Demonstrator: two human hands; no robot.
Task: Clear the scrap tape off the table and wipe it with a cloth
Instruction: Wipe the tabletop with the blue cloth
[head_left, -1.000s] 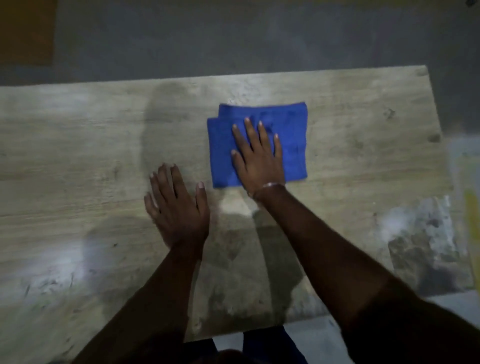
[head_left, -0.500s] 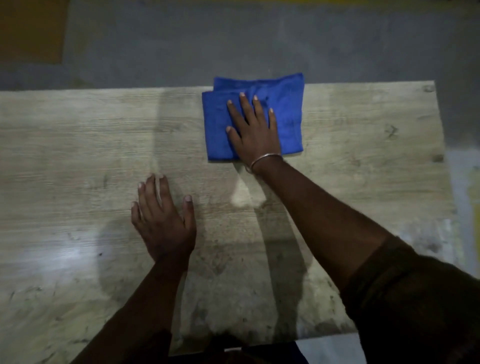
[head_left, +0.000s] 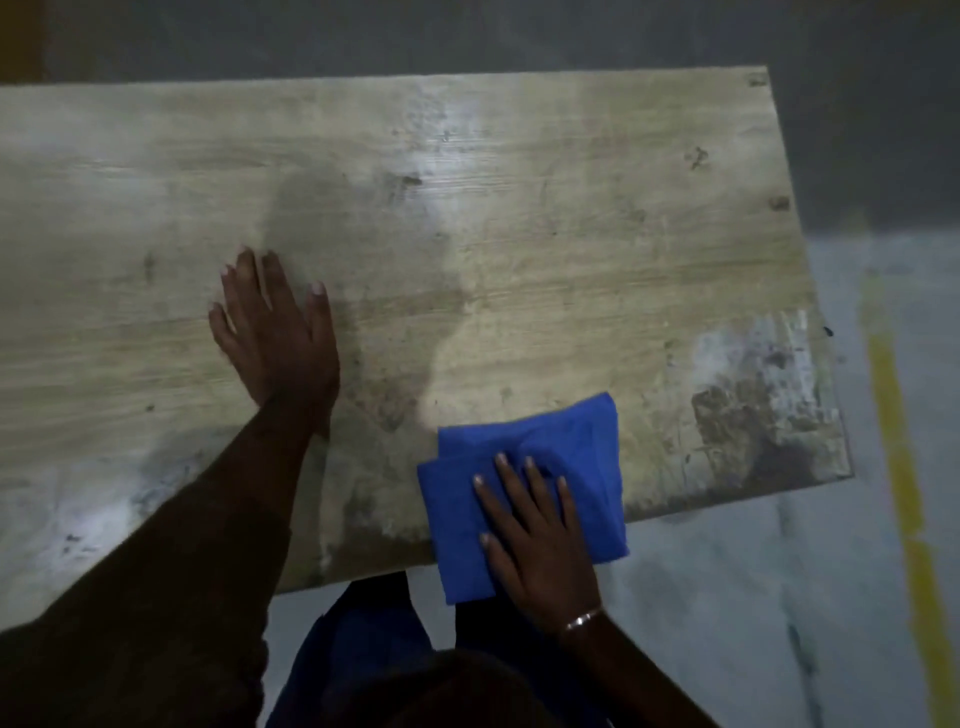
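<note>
Keep your flat right hand (head_left: 540, 540) pressing the cloth (head_left: 524, 488) toward that grimy lower-right table (head_left: 519, 156) corner (left hand (head_left: 275, 338) spread, bracing).

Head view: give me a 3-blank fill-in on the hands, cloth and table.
1. The cloth is coloured ____.
2. The ____ hand presses on the cloth.
3. The left hand lies flat on the bare ____.
Missing words: blue; right; table.

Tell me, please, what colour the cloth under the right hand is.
The cloth is solid blue, seen in the head view.
</note>
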